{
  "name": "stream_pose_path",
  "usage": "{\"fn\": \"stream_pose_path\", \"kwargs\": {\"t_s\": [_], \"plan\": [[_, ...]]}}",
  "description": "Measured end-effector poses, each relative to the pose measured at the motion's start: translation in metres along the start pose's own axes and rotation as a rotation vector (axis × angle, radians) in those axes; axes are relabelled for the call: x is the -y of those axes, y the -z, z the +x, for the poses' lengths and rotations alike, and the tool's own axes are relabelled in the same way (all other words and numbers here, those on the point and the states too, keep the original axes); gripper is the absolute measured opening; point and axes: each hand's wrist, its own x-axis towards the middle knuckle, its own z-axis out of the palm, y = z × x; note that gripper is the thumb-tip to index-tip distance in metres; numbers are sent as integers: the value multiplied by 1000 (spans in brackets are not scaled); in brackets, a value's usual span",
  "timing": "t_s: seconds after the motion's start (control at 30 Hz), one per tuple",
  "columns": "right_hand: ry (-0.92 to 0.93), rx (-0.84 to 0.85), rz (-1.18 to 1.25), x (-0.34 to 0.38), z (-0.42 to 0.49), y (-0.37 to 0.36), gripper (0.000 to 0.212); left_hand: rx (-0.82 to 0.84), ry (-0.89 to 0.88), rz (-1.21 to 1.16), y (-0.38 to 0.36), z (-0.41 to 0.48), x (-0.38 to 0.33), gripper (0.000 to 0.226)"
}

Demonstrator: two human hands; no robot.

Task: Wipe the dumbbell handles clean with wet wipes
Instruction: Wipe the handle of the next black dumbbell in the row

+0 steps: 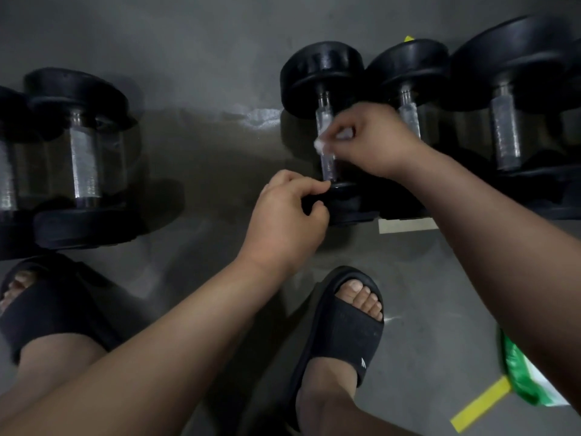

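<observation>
My right hand (374, 143) pinching a white wet wipe (320, 146) against the steel handle (329, 167) of a dumbbell (323, 70) lying on the grey floor (204, 136), my left hand (286, 215) gripping its near black head (349, 204), green wipes packet (518, 372) by my right forearm

My bare left arm (163, 338) runs up from the lower left of the frame. My left grip (283, 212) sits at centre, thumb and fingers curled round the near end of the dumbbell (345, 204). My right arm (503, 240) crosses in from the right edge. Just above centre, my right grip (374, 140) pinches the wet wipe (319, 146) in curled fingertips.
</observation>
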Motion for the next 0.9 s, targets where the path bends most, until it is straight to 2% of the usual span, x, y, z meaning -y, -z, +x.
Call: {"fn": "stream_pose_path", "kwargs": {"t_s": [0.07, 0.13, 0.27, 0.37, 0.43, 0.53, 0.63, 0.7, 0.77, 0.9], "plan": [[-21, -160, 20, 2, 11, -5, 13, -4, 4, -13, 1, -2, -2, 29], [-9, -218, -22, 4, 15, -10, 16, -6, 8, -17, 2, -2, -3, 28], [24, -83, -45, 2, -3, -9, 16, -15, 111, -91, 10, 11, -1, 18], [-39, -53, 105, -6, -16, -5, 9, -72, 188, -123, 16, 25, -2, 14], [-61, -72, 248, -8, -22, -2, 9, -73, 238, -197, 14, 37, -4, 23], [27, -50, 460, -4, -29, 3, 21, 37, 292, -418, 8, 53, -12, 39], [39, -39, 564, 0, -32, 2, 25, 125, 291, -512, 6, 58, -21, 27], [-21, -79, 587, -1, -32, -1, 24, 85, 266, -468, 8, 61, -19, 20], [-76, -139, 586, -3, -31, -4, 20, 66, 253, -466, 11, 63, -14, 25], [-96, -305, 455, 2, -34, -4, 15, 64, 304, -477, 15, 63, -11, 26]]}}
